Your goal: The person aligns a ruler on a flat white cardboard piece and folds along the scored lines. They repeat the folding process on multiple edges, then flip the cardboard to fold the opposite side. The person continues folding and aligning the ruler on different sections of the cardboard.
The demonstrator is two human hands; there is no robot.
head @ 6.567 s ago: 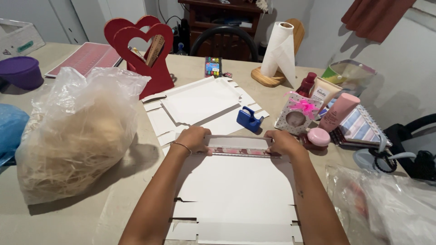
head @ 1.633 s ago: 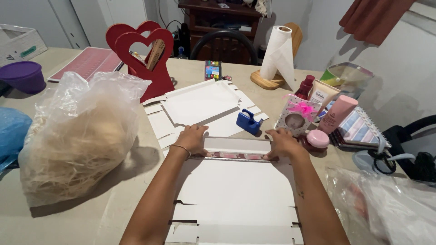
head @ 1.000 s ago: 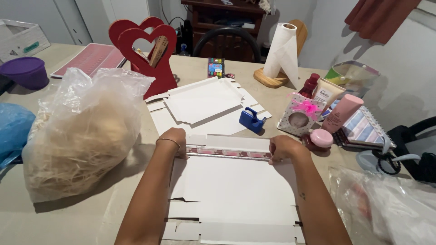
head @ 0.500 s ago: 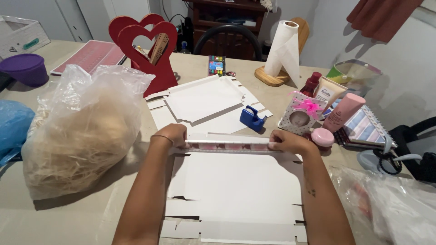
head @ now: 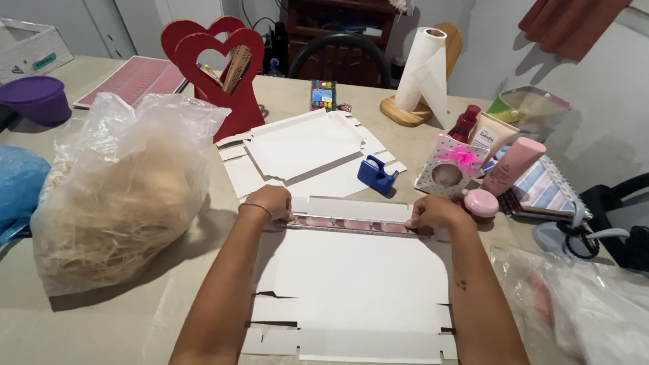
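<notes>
A flat white die-cut cardboard sheet [head: 351,284] lies on the table in front of me. Its far flap [head: 348,208] is bent up along a fold, showing a pink patterned strip [head: 345,224]. My left hand [head: 270,203] pinches the left end of that fold. At the right end of the same fold sits my right hand [head: 436,213], fingers curled over the edge. Both forearms lie over the sheet's sides.
A second white cardboard blank [head: 304,145] and a blue tape dispenser [head: 376,176] lie beyond. A clear bag of straw filler [head: 122,196] stands left, a red heart holder [head: 220,67] behind it. Pink toiletries and a small gift box [head: 449,169] sit right; a paper towel roll [head: 422,67] stands far back.
My hands have slid apart from near the middle of the fold to its two ends. The far flap now stands more upright.
</notes>
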